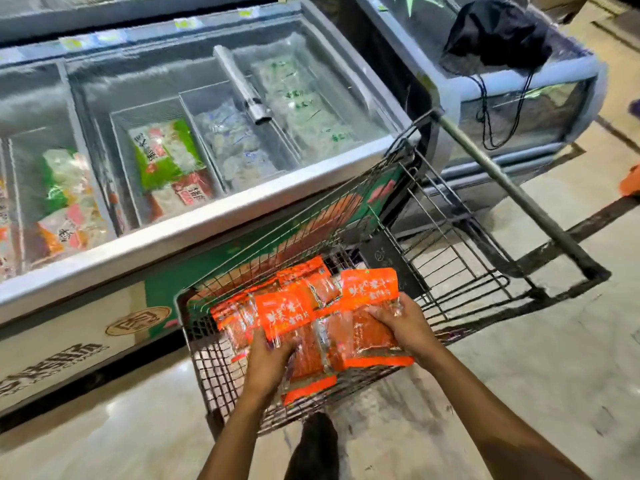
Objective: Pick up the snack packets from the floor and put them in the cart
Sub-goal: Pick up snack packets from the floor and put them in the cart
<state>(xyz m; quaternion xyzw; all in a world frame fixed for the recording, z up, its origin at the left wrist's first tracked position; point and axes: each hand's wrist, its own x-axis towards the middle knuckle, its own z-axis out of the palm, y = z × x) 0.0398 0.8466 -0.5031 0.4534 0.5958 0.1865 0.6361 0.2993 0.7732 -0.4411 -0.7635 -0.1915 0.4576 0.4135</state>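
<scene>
Packets (363,327) partly under hands (403,327)

Glass-topped chest freezers (194,140) fill the upper left, a black bag (498,32) lies upper right, and glossy beige floor tiles (540,393) spread below.

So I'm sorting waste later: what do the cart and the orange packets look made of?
Cart: bare grey metal wire, judging by its thin welded grid. Packets: glossy plastic film, seemingly, with clear crinkled windows that catch glare, orange printed bands.
</scene>
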